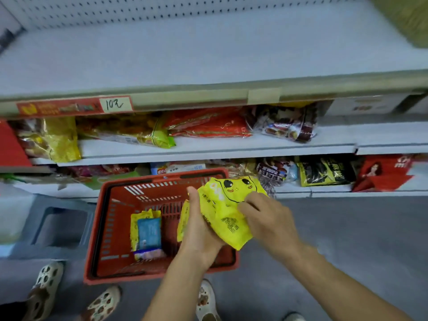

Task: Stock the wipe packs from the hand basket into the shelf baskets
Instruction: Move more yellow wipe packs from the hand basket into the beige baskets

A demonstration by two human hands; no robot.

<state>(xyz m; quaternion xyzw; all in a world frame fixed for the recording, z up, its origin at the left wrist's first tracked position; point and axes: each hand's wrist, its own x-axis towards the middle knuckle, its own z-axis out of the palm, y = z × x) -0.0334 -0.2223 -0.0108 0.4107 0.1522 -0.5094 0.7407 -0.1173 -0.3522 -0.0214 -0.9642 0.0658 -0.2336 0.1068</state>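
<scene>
Both forearms bare, reaching forward and converging. Left hand point(199, 228) grips yellow pack point(229, 225) from its left side, thumb up along the edge. Right hand point(268, 218) palm down, fingers curled, pinching the pack's right side.

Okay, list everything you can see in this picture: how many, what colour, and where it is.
basket: one, red, on the floor before the shelves.
held pack: one, yellow with a cartoon face, above the basket's right side.
loose packs: several, yellow, blue and pale, inside the basket.
snack bags: many, yellow, red and dark, on the two lower shelves.
top shelf: one, white, pegboard behind it.
price tag: one, white on a red strip, top shelf's front edge, left.
stool: one, grey, apparently plastic, left of the basket.
shoes: three, beige with holes, on the floor at the bottom.
left hand, right hand: both grip the held pack.
</scene>
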